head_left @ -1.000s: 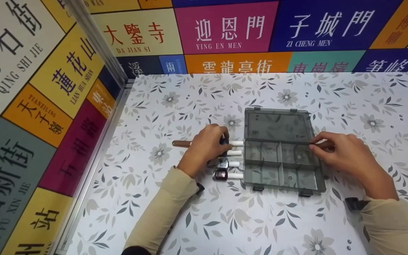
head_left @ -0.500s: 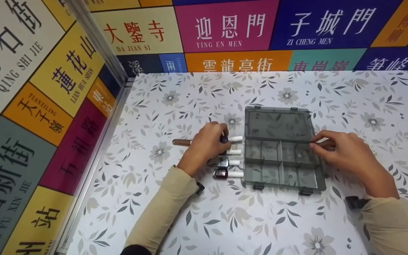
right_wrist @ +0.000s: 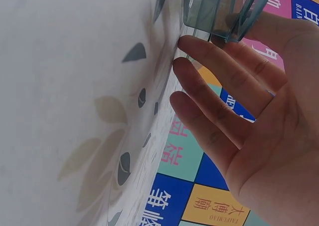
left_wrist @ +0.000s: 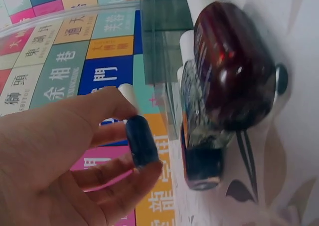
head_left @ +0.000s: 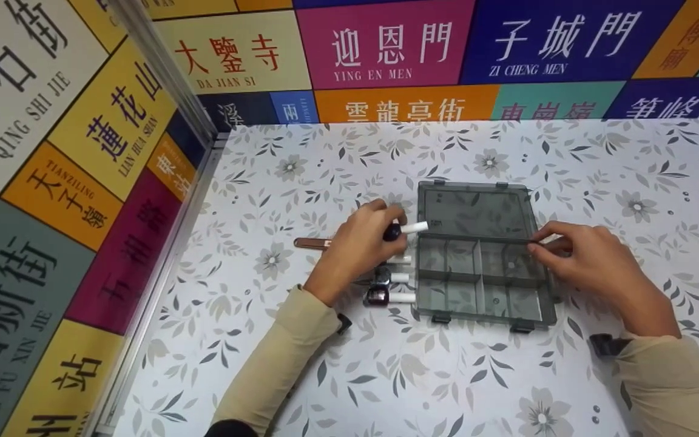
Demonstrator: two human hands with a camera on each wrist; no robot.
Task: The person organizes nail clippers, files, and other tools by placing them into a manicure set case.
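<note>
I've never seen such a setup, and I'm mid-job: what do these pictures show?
There's no machine, just a person working bare-handed. The wide view comes from a head-worn camera; the close views, from one on each wrist. On the flower-patterned tabletop lie an open, see-through grey box with compartments and, left of it, small white-capped bottles. The left hand holds a dark bottle off the tabletop; the right hand holds the box by its right edge.
</note>
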